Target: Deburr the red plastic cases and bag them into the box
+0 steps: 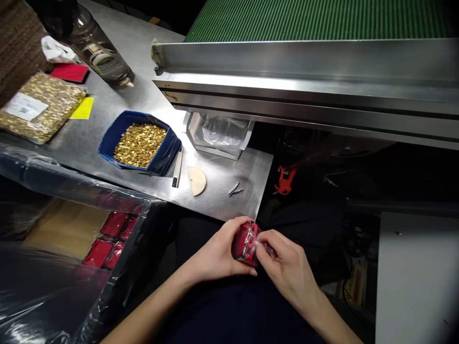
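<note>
view: head camera, the only one | position: sitting above the person's lap, looking forward and down | range: hands lying close at the lower centre, steel table stretching beyond, green belt filling the top edge | overlap: no second view sharing the scene

The small red pouch I hold is a soft, rounded bundle of bright red fabric with dark trim lines across it, wrapped in thin clear plastic film that glints and bunches at its right end. It sits low in front of me, just below the near corner of the table, off its surface. My left hand cups it from the left and beneath; my right hand pinches the crinkled film at its right side.
</note>
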`<state>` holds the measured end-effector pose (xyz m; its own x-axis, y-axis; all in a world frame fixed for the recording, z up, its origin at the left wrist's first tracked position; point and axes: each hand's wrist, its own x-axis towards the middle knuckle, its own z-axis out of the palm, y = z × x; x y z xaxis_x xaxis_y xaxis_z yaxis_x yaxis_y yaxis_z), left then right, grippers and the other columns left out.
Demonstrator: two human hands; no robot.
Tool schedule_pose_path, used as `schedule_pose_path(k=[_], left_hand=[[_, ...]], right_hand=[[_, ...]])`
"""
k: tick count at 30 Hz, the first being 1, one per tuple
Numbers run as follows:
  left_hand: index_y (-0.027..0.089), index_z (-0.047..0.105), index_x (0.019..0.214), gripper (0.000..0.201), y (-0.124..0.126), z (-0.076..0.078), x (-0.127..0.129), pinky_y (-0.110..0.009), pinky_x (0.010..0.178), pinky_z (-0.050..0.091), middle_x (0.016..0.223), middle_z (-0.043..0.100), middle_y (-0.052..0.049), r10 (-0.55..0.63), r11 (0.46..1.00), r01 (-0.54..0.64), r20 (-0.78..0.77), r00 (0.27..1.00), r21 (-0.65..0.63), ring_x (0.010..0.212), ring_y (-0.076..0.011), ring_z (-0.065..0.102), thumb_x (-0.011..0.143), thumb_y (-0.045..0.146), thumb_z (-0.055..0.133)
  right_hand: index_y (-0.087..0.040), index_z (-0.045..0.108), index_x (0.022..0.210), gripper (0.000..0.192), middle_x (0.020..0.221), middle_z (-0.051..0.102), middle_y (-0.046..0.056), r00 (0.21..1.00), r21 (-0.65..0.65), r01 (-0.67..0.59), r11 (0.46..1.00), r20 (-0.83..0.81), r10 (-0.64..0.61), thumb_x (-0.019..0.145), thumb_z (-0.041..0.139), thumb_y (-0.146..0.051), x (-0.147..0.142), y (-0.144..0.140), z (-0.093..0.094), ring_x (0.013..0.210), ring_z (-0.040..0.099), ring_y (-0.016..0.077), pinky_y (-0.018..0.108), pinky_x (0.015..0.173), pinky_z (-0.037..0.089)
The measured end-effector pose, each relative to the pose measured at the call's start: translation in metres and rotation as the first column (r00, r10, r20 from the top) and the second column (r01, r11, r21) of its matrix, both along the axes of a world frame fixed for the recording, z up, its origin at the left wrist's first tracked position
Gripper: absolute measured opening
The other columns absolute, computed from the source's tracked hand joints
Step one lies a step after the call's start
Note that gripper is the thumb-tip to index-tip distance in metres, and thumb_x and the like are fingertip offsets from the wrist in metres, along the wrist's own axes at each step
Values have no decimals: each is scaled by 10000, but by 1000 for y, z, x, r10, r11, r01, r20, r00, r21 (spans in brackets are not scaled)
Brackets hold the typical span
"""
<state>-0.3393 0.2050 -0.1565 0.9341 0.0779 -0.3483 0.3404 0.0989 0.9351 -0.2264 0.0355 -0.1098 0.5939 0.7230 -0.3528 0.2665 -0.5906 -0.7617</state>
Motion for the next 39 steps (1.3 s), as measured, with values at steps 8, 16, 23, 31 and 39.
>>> schedule_pose_path(k=[8,16,23,31,39], left_hand=[[357,407,1440,735,-28,-7,-2,-473,1116,491,1683,224,-135,229,962,-251,186,955,104,1484,-349,408,838,262,817],[198,507,1451,657,-21,-20,0,-312,856,564,1158,742,-110,109,712,-329,-365,924,-620,963,-208,719,857,297,770],[155,655,1288,650,0,-12,14,-389,910,564,1110,776,-137,128,553,-458,-472,872,-696,979,-274,736,963,692,491],[201,687,1192,369,9,28,31,-402,1020,508,1188,765,-110,415,734,-355,-31,909,-579,1233,-308,652,972,489,618],[204,756,954,227,10,42,6,-525,1162,360,680,764,-37,150,970,-100,224,963,-223,793,-242,753,991,388,627]], right_hand=[[-174,580,789,336,625,449,-69,415,-96,485,869,-850,-325,854,747,-459,2,12,-14,486,211,41,204,438,137],[-150,675,916,256,659,458,-52,441,27,320,947,-889,-123,853,739,-390,13,0,-8,550,250,63,204,490,172],[-203,648,755,156,675,548,-39,916,-21,-123,992,-387,105,892,576,-192,7,4,10,607,438,107,243,574,298],[-194,745,881,183,795,716,15,944,38,260,965,-220,-246,921,614,-316,-3,13,-26,670,597,152,241,621,444],[-194,785,912,154,819,744,31,791,168,459,872,-524,-315,837,730,-316,17,23,-25,727,645,181,282,693,514]])
